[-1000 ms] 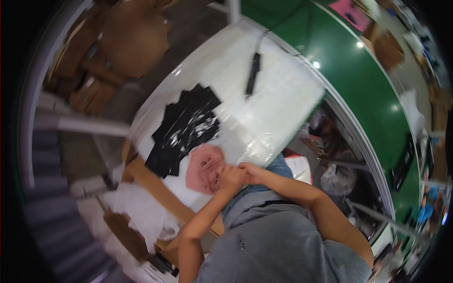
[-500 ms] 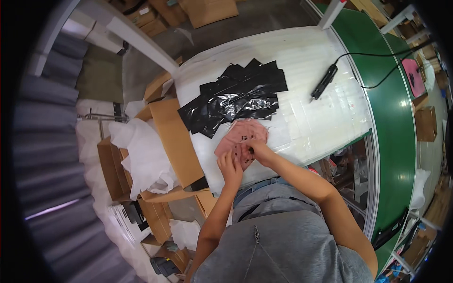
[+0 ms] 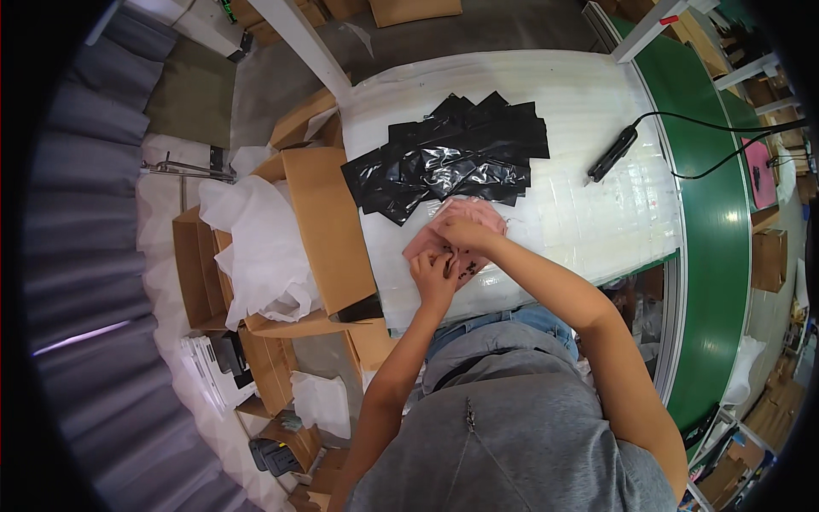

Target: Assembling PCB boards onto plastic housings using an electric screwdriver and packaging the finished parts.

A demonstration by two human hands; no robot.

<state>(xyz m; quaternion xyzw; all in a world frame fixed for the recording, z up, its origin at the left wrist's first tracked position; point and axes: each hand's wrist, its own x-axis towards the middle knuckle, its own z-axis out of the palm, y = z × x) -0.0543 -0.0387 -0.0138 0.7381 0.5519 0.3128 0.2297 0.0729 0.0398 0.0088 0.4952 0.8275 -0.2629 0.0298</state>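
Observation:
A pink sheet [image 3: 424, 242], soft and creased like a bag or cloth, lies at the near edge of the white table. Several small black pieces [image 3: 467, 270] are scattered on its near part. My left hand [image 3: 435, 280] rests on the near left of the sheet, fingers curled together; what is in them is too small to make out. Over the sheet's far part, my right hand [image 3: 467, 234] is closed, its fingertips pointing left and partly hidden. Just beyond the sheet lies an overlapping spread of flat, shiny black plastic bags [image 3: 452, 154].
A black pen-shaped tool [image 3: 612, 154] with a cable lies on the right of the white wrapped table [image 3: 580, 230]. Beyond that edge runs a green conveyor belt [image 3: 715, 282]. At the left stands an open cardboard box [image 3: 328, 230] with white foam sheets [image 3: 260, 247]. A white post [image 3: 303, 43] rises behind.
My right hand has moved from the black pieces to the far part of the pink sheet, uncovering several pieces. My left fingers are more curled. The whole view has shifted slightly.

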